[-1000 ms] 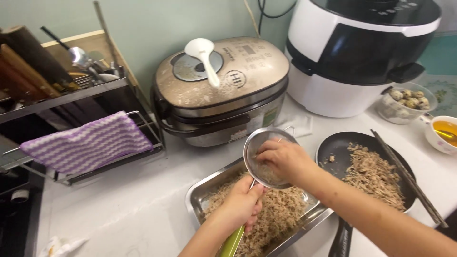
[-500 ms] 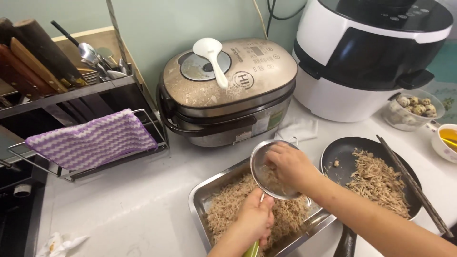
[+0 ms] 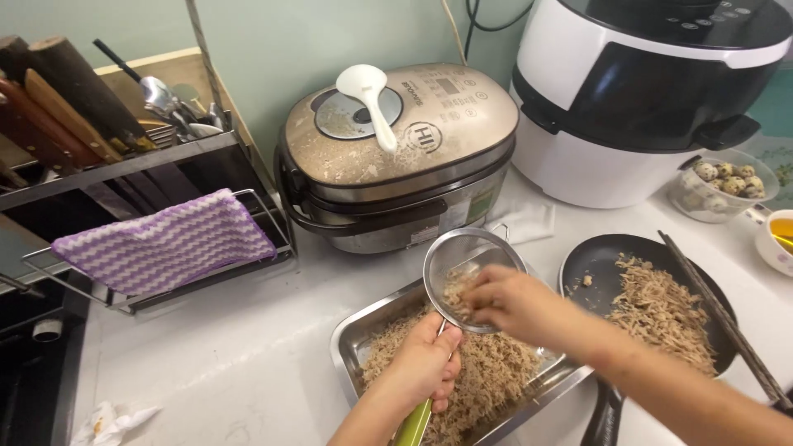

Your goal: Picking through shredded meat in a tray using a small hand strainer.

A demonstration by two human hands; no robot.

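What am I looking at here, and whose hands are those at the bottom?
The picture comes from a camera worn on a person's head, looking down, so the two bare hands belong to that person.

The left hand grips the green handle of a round wire sieve, holding it over a shiny metal tray full of brown shredded food. The right hand reaches into the sieve, its fingers on the bit of food inside.

All this sits on a white kitchen counter. Beside the tray is a black frying pan with more shreds and a pair of chopsticks resting across it. Behind stand a gold rice cooker with a white spoon on top, and a big black-and-white cooker. On the left, a purple cloth hangs on a rack.
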